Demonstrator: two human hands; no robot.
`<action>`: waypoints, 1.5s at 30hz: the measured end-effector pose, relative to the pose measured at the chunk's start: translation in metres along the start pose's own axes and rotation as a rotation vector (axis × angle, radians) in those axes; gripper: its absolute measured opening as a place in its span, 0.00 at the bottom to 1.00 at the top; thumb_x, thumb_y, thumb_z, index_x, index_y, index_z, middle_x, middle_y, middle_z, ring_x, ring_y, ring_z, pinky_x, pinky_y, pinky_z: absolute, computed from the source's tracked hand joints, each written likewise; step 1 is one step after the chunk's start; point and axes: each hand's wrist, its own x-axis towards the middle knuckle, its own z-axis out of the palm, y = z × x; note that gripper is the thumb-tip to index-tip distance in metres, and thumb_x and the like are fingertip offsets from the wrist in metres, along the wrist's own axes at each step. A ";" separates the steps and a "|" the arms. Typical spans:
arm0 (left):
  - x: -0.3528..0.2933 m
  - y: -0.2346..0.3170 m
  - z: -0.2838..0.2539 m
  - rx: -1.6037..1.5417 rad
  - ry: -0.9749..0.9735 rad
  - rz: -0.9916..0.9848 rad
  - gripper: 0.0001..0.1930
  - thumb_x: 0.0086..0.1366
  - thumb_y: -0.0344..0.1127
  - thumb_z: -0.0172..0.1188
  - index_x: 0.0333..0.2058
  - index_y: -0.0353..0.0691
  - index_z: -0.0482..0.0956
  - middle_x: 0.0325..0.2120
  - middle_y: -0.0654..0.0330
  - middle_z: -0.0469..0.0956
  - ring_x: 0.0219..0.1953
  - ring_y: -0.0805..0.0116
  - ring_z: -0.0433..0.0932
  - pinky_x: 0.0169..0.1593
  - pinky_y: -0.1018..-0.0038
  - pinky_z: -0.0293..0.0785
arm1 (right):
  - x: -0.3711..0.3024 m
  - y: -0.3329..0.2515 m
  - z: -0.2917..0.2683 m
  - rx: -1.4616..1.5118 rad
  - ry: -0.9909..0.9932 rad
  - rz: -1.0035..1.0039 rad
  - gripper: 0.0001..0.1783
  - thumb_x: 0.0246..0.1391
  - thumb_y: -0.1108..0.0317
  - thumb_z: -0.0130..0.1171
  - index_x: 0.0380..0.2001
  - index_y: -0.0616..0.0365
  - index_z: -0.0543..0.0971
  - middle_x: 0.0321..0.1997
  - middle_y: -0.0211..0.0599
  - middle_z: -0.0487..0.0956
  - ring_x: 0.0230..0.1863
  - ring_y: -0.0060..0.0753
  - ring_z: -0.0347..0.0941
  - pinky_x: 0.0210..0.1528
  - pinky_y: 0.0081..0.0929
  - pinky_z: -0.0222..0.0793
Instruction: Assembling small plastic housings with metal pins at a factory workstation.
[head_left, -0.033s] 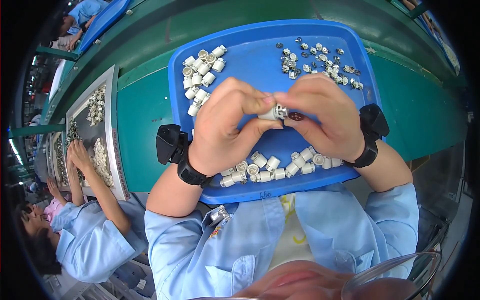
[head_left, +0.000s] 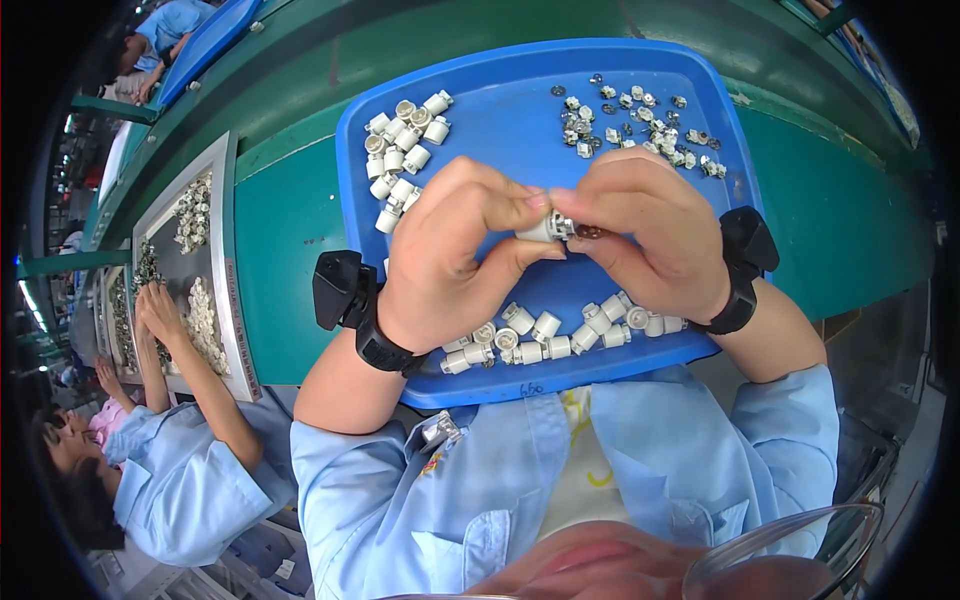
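A white cylindrical socket with a metal end [head_left: 540, 231] is between my hands above the blue tray [head_left: 480, 62]. My left hand [head_left: 455, 240] pinches the white body with thumb and fingers. At the metal end, the fingertips of my right hand [head_left: 650, 225] are closed on the socket. A small dark round piece [head_left: 588, 232] shows against my right thumb; how it is held there is partly hidden. More white sockets [head_left: 397, 140] lie at the tray's far left, and another row [head_left: 545, 327] lies along its near side.
Small white-and-metal parts [head_left: 650, 120] and dark discs are scattered at the tray's far right. The tray rests on a green bench [head_left: 285, 290]. At left, a co-worker's hands [head_left: 160, 312] reach over a metal-framed tray [head_left: 228, 300] with heaped small parts.
Both hands stay nearly in place. The dark round piece by my right thumb has shifted slightly and looks narrower.
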 end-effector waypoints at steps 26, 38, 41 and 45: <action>0.000 -0.005 0.000 0.105 0.055 0.065 0.13 0.41 0.24 0.67 0.27 0.35 0.73 0.26 0.57 0.72 0.30 0.64 0.75 0.30 0.74 0.73 | -0.005 0.006 0.004 0.720 0.019 0.416 0.12 0.49 0.75 0.55 0.39 0.60 0.71 0.38 0.35 0.69 0.33 0.23 0.67 0.34 0.21 0.65; -0.004 0.000 0.009 0.202 -0.074 0.162 0.13 0.39 0.21 0.64 0.25 0.33 0.71 0.22 0.56 0.69 0.26 0.60 0.72 0.28 0.71 0.71 | -0.015 0.015 0.008 1.190 -0.159 0.696 0.07 0.53 0.71 0.53 0.32 0.58 0.66 0.37 0.32 0.70 0.34 0.16 0.67 0.35 0.13 0.65; -0.004 -0.002 0.009 0.293 -0.112 0.224 0.13 0.42 0.20 0.65 0.25 0.33 0.70 0.24 0.57 0.68 0.25 0.65 0.71 0.28 0.74 0.71 | -0.017 0.018 0.012 1.211 -0.139 0.728 0.08 0.54 0.70 0.53 0.32 0.57 0.65 0.35 0.31 0.70 0.36 0.17 0.67 0.39 0.15 0.65; -0.005 -0.004 0.011 0.272 -0.068 0.220 0.10 0.41 0.20 0.62 0.23 0.33 0.71 0.22 0.56 0.69 0.25 0.60 0.72 0.27 0.71 0.70 | -0.017 0.019 0.014 1.152 -0.157 0.711 0.09 0.54 0.69 0.53 0.34 0.57 0.64 0.36 0.31 0.70 0.39 0.17 0.66 0.44 0.17 0.63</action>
